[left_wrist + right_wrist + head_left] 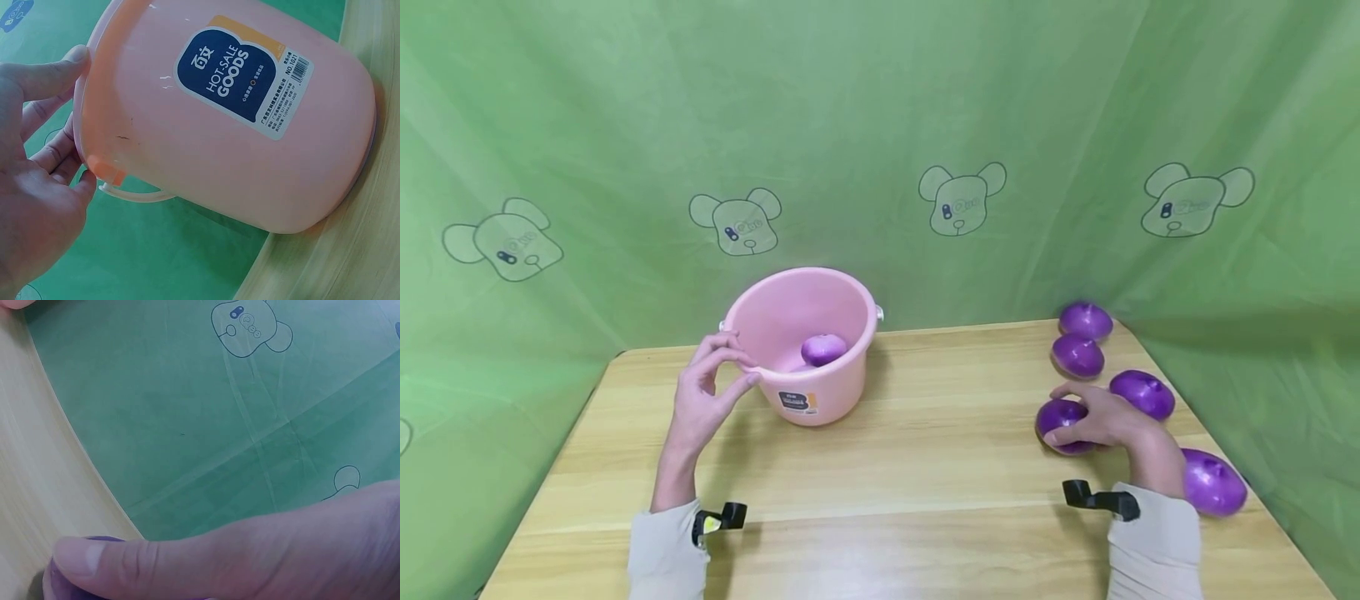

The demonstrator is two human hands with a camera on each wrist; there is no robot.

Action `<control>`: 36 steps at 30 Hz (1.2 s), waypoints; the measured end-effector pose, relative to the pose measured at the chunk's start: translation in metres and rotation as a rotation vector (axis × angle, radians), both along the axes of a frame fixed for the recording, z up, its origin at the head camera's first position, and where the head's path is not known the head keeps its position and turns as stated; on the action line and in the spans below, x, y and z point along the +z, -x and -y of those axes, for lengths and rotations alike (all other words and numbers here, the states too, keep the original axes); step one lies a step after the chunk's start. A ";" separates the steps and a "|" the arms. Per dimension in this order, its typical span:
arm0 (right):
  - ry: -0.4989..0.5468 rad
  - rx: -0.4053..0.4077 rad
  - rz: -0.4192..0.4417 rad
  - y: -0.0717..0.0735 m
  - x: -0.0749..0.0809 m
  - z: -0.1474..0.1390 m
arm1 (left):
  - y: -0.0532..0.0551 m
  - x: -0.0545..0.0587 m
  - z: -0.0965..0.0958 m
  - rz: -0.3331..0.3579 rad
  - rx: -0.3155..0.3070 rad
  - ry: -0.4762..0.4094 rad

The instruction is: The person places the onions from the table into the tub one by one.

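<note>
My left hand pinches the near-left rim of a pink plastic bucket, thumb outside and fingers over the edge. The bucket stands upright at the back left of the table, and its printed label faces the left wrist camera. Inside it lies a glossy purple onion. On the right, my right hand grips another purple onion from above, at table level. In the right wrist view the thumb covers most of this onion. The fingers' far side is hidden.
Several more purple onions lie along the table's right side: one at the back, one just before it, one beyond the right hand, one by the right sleeve. A green curtain surrounds the wooden table.
</note>
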State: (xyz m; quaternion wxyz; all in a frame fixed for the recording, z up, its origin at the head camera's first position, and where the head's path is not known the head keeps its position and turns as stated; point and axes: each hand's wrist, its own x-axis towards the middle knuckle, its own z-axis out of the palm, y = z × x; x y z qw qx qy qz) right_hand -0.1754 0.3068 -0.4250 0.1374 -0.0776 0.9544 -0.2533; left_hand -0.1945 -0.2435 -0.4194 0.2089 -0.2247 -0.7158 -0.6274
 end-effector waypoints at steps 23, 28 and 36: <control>0.019 0.018 0.000 -0.001 0.000 0.001 | 0.000 0.000 0.000 -0.009 -0.001 0.006; 0.018 0.013 -0.005 -0.001 0.001 0.002 | 0.000 -0.001 0.000 -0.010 -0.005 0.003; 0.022 0.003 -0.010 -0.001 0.002 0.004 | 0.000 -0.001 0.000 -0.010 -0.006 0.002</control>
